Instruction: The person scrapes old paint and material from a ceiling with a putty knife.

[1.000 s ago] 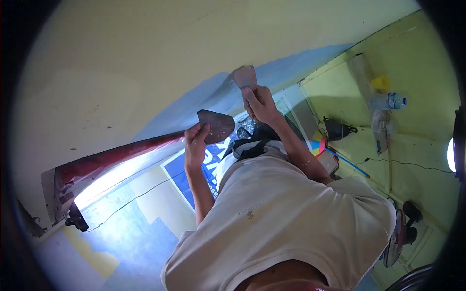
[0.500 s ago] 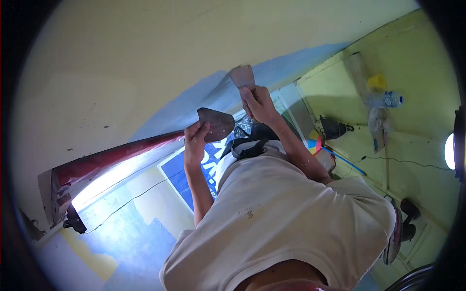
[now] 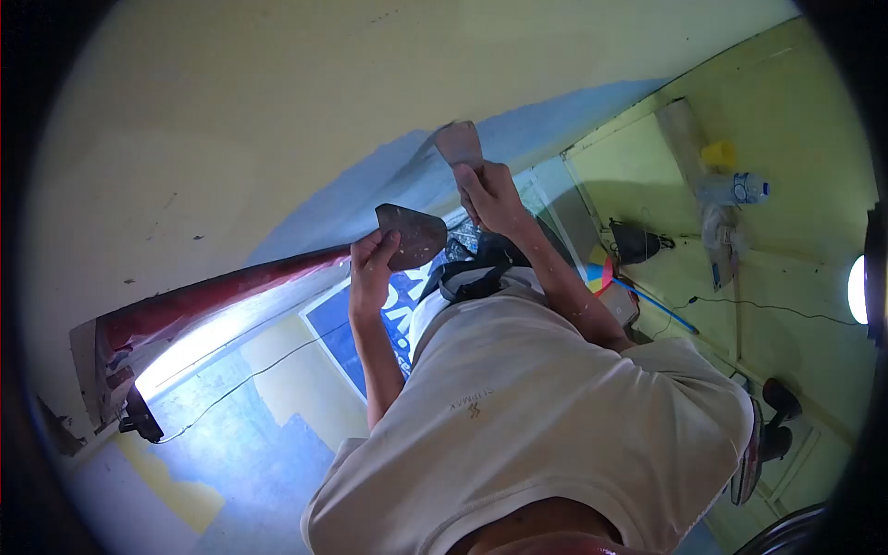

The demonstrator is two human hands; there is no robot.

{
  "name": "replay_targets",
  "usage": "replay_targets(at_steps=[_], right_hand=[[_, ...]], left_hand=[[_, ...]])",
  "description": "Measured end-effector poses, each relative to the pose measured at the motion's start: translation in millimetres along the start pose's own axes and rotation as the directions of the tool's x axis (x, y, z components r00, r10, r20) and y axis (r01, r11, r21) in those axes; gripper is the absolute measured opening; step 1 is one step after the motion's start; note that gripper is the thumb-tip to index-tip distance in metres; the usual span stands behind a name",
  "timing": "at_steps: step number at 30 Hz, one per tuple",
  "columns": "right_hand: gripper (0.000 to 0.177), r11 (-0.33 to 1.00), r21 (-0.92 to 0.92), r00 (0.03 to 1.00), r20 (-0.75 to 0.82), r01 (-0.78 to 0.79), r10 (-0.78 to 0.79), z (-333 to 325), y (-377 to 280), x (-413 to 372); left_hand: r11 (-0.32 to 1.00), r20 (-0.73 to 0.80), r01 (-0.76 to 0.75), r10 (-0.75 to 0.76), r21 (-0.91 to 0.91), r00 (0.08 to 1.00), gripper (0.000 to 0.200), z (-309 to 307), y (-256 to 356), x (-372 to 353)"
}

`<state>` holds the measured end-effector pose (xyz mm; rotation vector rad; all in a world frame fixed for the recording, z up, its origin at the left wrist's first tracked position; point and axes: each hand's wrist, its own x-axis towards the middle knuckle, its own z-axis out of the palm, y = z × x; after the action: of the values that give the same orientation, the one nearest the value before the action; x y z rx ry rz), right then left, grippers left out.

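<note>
My left hand (image 3: 372, 270) grips a dark blade (image 3: 413, 238); my right hand (image 3: 497, 197) grasps a scraper (image 3: 460, 144), its edge at the wall (image 3: 277, 102). Cream covers most of it but a blue patch (image 3: 365, 192) shows, so I'd judge it partway.

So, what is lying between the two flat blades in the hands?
In the head view, no object shows between the left blade and the right blade, only part of the bluish patch behind them.

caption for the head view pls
Right hand holds a scraper at a blue patch; left hand grips a darker blade.
</note>
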<state>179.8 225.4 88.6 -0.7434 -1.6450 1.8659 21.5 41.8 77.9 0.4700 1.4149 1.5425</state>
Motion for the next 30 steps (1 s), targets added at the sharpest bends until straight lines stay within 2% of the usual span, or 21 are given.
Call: replay_targets(at_steps=[3,4,5,6,7,8,11,12,14,16,17,21,25,28,30], right_hand=[[0.044,0.999,0.048,0.999,0.029,-0.017,0.016,7,-28,-7],[0.044,0.999,0.035,0.999,0.047,0.021,-0.022,8,-39,-6],[0.044,1.000,0.026,1.000,0.025,0.001,-0.002,7,-29,-9],[0.044,1.000,0.017,1.000,0.005,-0.004,0.004,4,-15,-7],[0.044,1.000,0.004,1.000,-0.008,0.000,0.000,2,-9,-2],[0.045,0.996,0.080,0.999,-0.001,-0.047,0.048,1,-3,-7],[0.045,0.999,0.030,0.999,0.027,-0.031,0.030,9,-32,-5],[0.044,0.995,0.091,0.999,0.014,0.033,-0.034,9,-29,-2],[0.044,0.996,0.094,1.000,-0.003,-0.005,0.005,5,-15,-4],[0.044,0.985,0.171,0.999,0.025,-0.026,0.022,4,-13,-7],[0.044,0.987,0.157,0.999,0.031,-0.023,0.019,4,-15,-5],[0.045,0.992,0.127,1.000,0.021,-0.013,0.011,2,-12,-3],[0.050,0.993,0.107,0.998,0.045,-0.057,0.052,2,-19,-7],[0.051,0.995,0.083,0.998,0.035,-0.047,0.044,1,-11,-5],[0.051,0.995,0.095,0.998,0.050,-0.040,0.035,2,-17,-4]], left_hand=[[0.999,0.000,0.012,-0.012,-0.044,1.000,0.020,12,15,-7],[0.998,0.004,0.019,-0.019,-0.061,1.000,0.020,14,15,-7],[0.997,0.011,0.024,-0.023,-0.075,1.000,0.019,13,16,-9],[1.000,0.014,-0.003,0.003,0.022,1.000,0.020,-1,1,-5],[1.000,0.006,-0.007,0.007,0.007,1.000,0.020,2,6,-4],[1.000,-0.007,-0.006,0.005,-0.007,1.000,0.019,7,11,-9],[1.000,-0.016,-0.007,0.007,0.018,1.000,0.019,2,1,-8],[1.000,-0.022,0.006,-0.006,0.015,1.000,0.019,5,3,-9],[0.997,-0.005,-0.050,0.050,0.057,0.999,0.018,-6,-4,-3],[1.000,-0.047,0.005,-0.006,-0.015,0.999,0.018,7,10,-5],[0.998,-0.063,0.040,-0.043,-0.051,0.997,0.017,12,13,-8],[1.000,0.029,-0.025,0.025,0.000,0.999,0.018,-2,2,-2],[0.997,-0.001,0.026,-0.027,-0.070,1.000,0.018,10,12,-5],[1.000,0.036,0.010,-0.009,-0.021,0.999,0.018,-1,3,-1],[0.999,0.006,0.019,-0.019,-0.025,1.000,0.018,0,3,0]])
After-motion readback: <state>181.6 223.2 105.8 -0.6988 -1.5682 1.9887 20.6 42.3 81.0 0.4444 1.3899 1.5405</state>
